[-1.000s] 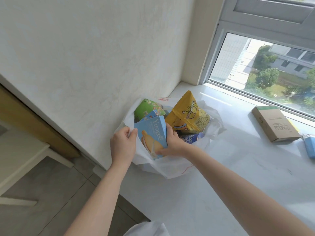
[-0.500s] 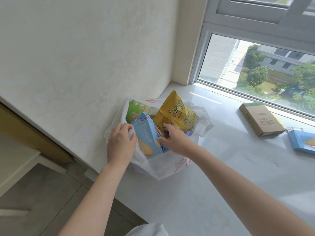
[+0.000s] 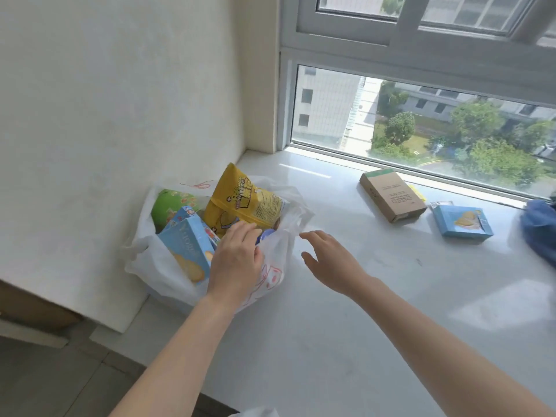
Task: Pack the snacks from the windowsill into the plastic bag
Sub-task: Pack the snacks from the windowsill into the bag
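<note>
We see bright daylight pouring in through the window [image 3: 421, 115], laying a soft glare on the windowsill [image 3: 346, 311]. Shadows are faint and short. Straight lines bow near the edges, and fine print looks slightly soft.

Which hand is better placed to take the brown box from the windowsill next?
The right hand: it is open, empty and nearer the brown box. The left hand rests on the plastic bag.

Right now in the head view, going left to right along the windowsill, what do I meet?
White plastic bag of snacks → open right hand → brown cardboard box → light blue biscuit box → dark blue bundle at the frame edge.
</note>
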